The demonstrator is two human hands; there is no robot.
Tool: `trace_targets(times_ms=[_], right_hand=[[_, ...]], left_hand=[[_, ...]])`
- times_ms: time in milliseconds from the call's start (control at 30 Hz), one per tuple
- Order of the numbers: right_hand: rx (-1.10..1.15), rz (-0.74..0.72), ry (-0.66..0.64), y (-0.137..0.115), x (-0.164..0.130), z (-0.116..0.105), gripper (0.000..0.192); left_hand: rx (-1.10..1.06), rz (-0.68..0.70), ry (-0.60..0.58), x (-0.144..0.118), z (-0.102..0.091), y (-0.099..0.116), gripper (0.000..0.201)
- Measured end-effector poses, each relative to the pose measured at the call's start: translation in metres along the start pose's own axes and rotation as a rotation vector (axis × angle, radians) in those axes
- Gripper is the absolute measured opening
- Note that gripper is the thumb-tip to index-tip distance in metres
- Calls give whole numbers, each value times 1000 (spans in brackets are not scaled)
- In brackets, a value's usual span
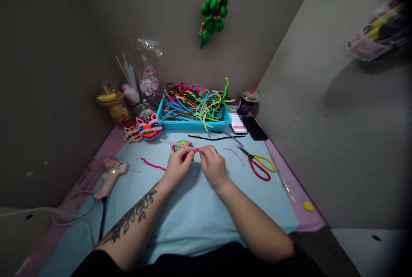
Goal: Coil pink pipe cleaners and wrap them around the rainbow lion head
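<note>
Head view: both hands meet at mid-table over the light blue mat. Left hand and right hand are nearly touching, fingertips pressed together in a pinch on a pale pipe cleaner that runs up-left from the pinch; a pink bit shows right at the fingertips. Just behind the hands lies a small pink-and-green craft piece, partly hidden by the fingers.

Open room: the mat in front of the hands, between the forearms and toward the near edge, is bare. Left of the left hand lies a loose pink pipe cleaner, then a pink glue gun near the left edge, its cord trailing off the table. Right of the right hand: scissors with red and yellow handles, near, not touching.

Back edge is crowded: a blue tray heaped with coloured pipe cleaners, a finished lion-head piece to its left, a phone and a cup to its right. Walls close in on three sides. A yellow blob sits on the right pink border.
</note>
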State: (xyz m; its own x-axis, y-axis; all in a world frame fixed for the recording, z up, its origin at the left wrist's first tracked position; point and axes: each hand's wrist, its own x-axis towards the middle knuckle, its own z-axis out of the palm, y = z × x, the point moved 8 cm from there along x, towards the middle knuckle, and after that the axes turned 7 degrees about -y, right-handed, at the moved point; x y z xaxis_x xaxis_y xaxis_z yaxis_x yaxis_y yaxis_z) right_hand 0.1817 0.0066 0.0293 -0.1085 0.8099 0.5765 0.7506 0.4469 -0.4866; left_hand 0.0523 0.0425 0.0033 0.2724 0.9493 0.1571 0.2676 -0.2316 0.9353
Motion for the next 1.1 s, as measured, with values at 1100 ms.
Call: trace_targets(times_ms=[1100], right_hand=[[234, 29, -200, 12, 4, 9, 18]], left_hand=[[179, 109, -2, 0, -4, 6, 26]])
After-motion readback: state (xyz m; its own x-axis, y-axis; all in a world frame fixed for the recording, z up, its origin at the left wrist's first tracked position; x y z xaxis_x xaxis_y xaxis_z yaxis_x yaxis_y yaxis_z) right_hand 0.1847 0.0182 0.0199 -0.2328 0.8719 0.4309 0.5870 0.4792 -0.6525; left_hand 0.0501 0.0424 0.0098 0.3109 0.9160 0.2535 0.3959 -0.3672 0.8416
